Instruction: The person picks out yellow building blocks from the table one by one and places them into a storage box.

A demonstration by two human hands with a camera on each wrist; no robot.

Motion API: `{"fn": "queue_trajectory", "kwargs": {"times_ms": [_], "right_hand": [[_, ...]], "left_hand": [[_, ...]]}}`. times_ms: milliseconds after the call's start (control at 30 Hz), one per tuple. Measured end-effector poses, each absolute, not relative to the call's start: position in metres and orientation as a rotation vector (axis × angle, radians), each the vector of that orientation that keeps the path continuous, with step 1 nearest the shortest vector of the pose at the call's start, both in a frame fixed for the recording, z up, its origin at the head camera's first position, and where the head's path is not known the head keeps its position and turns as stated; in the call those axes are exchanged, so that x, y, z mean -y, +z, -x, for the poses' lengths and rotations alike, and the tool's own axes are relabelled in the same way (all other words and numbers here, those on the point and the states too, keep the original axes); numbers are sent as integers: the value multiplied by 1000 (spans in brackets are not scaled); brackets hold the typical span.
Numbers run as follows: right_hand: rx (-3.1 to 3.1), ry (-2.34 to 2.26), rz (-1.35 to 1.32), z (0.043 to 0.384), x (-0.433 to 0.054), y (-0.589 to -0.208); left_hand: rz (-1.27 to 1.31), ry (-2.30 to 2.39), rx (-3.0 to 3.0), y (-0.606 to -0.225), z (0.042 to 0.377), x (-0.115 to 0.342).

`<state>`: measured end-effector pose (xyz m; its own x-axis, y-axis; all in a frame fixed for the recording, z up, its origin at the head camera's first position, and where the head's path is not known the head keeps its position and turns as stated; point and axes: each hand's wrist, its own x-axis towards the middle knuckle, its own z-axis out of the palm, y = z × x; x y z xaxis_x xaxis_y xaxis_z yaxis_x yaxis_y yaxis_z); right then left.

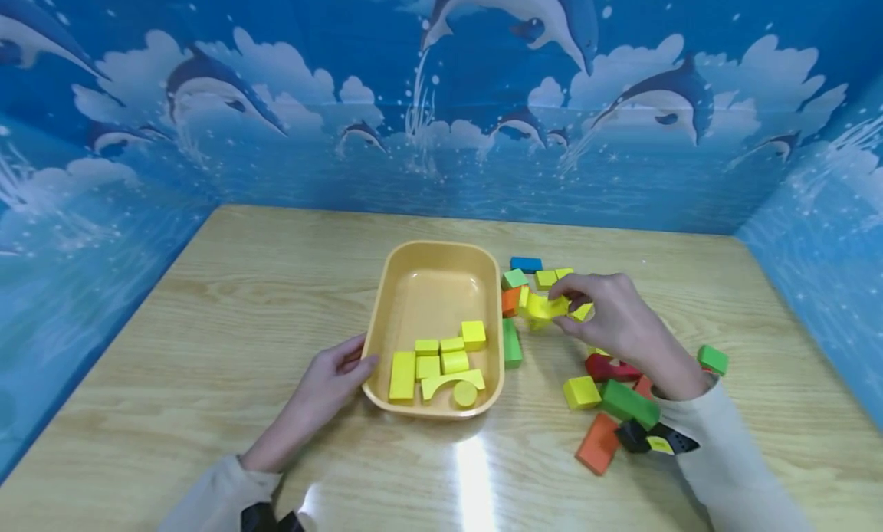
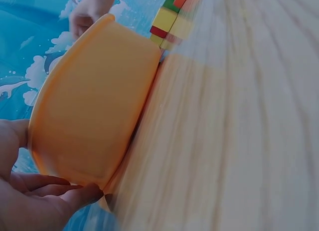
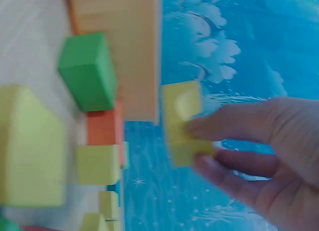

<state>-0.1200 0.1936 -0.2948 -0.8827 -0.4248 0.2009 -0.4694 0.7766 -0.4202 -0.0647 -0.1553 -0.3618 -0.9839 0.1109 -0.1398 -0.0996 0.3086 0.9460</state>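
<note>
A tan plastic tray (image 1: 431, 290) lies on the table with several yellow blocks in its near half, among them a yellow arch block (image 1: 451, 382) and a yellow cylinder (image 1: 465, 394). My left hand (image 1: 331, 375) grips the tray's left side, thumb over the rim. In the left wrist view the fingers of my left hand (image 2: 37, 198) reach the tray's outer wall (image 2: 94, 101) low down. My right hand (image 1: 614, 317) pinches a yellow block with a curved notch (image 1: 545, 308) above the blocks right of the tray. Thumb and fingertips hold this notched block (image 3: 175, 128) at one end.
Beside the tray's right wall lie a green block (image 1: 511, 344), an orange block (image 1: 510, 302), a blue block (image 1: 526, 264) and small yellow blocks (image 1: 546, 280). Under the right forearm are a yellow cube (image 1: 582, 392), a green block (image 1: 629, 404) and an orange block (image 1: 597, 444). Dolphin-print walls surround the table.
</note>
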Motion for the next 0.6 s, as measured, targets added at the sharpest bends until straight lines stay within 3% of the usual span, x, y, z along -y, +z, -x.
{"fn": "queue_trajectory", "kwargs": {"times_ms": [300, 600], "right_hand": [[2698, 974, -965, 128, -145, -304], [2604, 877, -1202, 144, -100, -328]], "left_hand": [[-46, 1759, -2428, -364, 62, 156], [-83, 1797, -2422, -366, 64, 154]]}}
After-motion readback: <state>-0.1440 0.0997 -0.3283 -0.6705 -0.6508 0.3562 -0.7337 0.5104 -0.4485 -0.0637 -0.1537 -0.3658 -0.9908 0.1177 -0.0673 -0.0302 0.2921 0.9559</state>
